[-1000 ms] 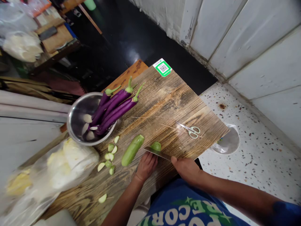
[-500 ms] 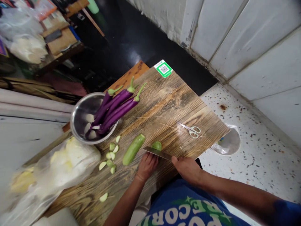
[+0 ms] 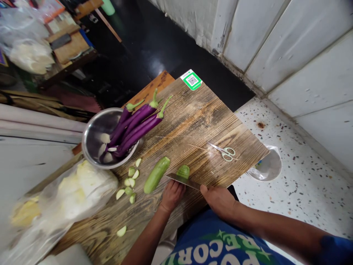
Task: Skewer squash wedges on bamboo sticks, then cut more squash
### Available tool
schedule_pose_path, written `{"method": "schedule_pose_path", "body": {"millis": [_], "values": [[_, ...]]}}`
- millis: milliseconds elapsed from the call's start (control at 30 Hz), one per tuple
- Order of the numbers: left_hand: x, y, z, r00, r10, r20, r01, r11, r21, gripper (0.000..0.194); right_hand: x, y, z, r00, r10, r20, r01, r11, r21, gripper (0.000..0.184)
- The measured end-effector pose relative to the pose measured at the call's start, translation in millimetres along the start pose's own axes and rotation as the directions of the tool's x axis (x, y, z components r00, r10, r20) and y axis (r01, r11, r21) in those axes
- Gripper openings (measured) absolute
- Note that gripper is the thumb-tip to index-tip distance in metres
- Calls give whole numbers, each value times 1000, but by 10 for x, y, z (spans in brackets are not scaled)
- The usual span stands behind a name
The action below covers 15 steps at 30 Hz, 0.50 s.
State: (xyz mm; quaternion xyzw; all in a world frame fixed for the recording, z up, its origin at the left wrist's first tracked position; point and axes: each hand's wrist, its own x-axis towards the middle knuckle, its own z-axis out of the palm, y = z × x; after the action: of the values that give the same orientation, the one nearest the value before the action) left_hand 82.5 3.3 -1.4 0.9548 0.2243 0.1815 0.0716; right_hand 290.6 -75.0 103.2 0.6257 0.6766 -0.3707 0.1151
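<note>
My right hand (image 3: 219,200) is closed round the handle of a kitchen knife (image 3: 183,180), its blade pointing left across the wooden table. Sliced green zucchini (image 3: 183,171) shows just beyond the blade. On the near side of the blade, my left hand (image 3: 173,195) presses the zucchini down with bent fingers; the part under them is mostly hidden. Left of that hand lies another length of zucchini (image 3: 156,176). Several small cut chunks (image 3: 129,182) are scattered farther left, with one lone piece (image 3: 121,231) nearer me.
A steel bowl (image 3: 88,143) with several purple eggplants (image 3: 139,127) stands at the table's left edge. Nearer me sits a plastic bag of pale cabbage (image 3: 82,191). White-handled scissors (image 3: 224,151) lie to the right. A lined bin (image 3: 268,165) stands on the floor past the edge.
The knife blade has shifted slightly toward me and to the left, and more of the sliced zucchini shows beyond it. My left hand stays nearly in place.
</note>
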Motion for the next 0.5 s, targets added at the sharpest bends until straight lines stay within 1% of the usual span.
{"method": "schedule_pose_path", "body": {"millis": [167,267,333,367,500], "values": [[-11,1,-5,1000,18,-1,-18,1000,-9,24,80,39,67,999,10,35,-10,1000,2,15],[-36,17,-64,997,4,76,-4,1000,8,32,117,52,114,998,35,42,-35,999,-14,15],[-62,28,-107,990,-10,141,6,999,32,37,120,56,134,999,26,27,-25,1000,-17,14],[-75,31,-121,988,-12,152,6,999,39,38,116,58,141,1000,15,19,-14,1000,-14,14],[-107,25,-109,995,8,102,-10,1000,26,38,91,64,163,1000,-9,-14,9,1000,-1,15]]}}
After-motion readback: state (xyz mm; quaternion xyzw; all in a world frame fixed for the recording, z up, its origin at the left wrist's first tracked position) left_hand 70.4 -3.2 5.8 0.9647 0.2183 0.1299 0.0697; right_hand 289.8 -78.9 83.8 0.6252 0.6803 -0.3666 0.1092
